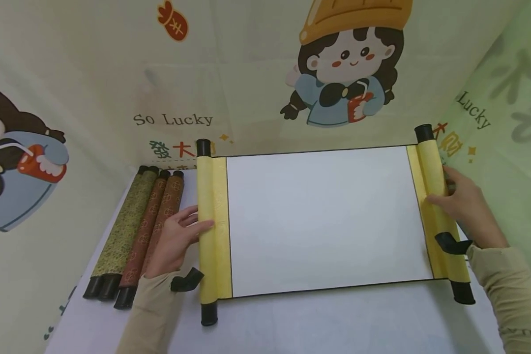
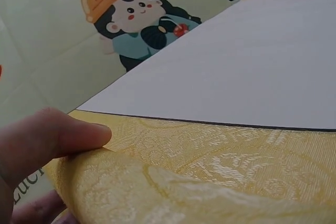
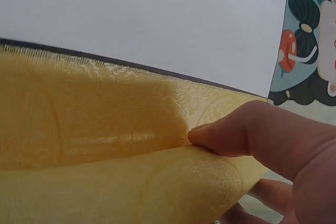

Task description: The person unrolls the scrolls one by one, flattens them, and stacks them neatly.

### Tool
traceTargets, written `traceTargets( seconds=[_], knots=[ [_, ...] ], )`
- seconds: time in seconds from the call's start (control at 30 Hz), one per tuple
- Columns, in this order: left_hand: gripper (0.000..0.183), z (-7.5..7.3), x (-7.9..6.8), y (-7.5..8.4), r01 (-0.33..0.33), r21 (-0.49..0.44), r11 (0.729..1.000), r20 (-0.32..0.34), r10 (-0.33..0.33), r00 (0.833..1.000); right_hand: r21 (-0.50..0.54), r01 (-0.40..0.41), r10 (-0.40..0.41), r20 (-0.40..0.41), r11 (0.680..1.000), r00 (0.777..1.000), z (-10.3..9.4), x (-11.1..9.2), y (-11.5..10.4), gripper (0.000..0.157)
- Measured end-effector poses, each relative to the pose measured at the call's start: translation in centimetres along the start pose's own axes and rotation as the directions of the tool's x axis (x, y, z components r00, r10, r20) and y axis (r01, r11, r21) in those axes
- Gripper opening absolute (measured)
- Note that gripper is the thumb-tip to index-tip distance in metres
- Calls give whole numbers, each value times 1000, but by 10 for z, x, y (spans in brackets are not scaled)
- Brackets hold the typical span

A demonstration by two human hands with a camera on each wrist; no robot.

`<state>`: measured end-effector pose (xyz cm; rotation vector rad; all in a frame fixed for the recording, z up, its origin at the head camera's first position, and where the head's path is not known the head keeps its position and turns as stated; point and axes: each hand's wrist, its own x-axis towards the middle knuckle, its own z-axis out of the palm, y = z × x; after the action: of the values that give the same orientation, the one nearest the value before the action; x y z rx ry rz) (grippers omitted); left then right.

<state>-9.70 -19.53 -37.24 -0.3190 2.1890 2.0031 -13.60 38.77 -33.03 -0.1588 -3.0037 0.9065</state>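
A hanging scroll (image 1: 327, 221) is spread wide between the two hands, its blank white sheet framed by yellow patterned brocade and a thin dark line. My left hand (image 1: 177, 241) grips the rolled yellow end on the left, thumb in front and fingers behind. On the opposite end, my right hand (image 1: 469, 206) holds the other yellow roll, its thumb (image 3: 226, 135) pressing the brocade in the right wrist view. Black caps finish both rollers. In the left wrist view the left thumb (image 2: 79, 132) lies on the yellow cloth, with the remaining fingers mostly hidden beneath the roll.
Several rolled scrolls, two green (image 1: 126, 221) and two reddish-brown (image 1: 146, 236), lie side by side left of the left hand. The white tabletop (image 1: 318, 324) shows under the scroll. A printed cloth with cartoon figures (image 1: 349, 73) hangs behind and at the sides.
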Motion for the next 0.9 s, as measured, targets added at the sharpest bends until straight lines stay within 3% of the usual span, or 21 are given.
traceTargets(
  seconds=[0.57, 0.9],
  knots=[
    [59, 50, 24, 1, -23, -38, 999, 51, 25, 998, -41, -83, 81, -58, 996, 995, -16, 15, 21, 86],
    [57, 75, 34, -5, 0, -89, 996, 66, 6, 998, -88, -75, 63, -135, 993, 989, -16, 20, 31, 83]
  ],
)
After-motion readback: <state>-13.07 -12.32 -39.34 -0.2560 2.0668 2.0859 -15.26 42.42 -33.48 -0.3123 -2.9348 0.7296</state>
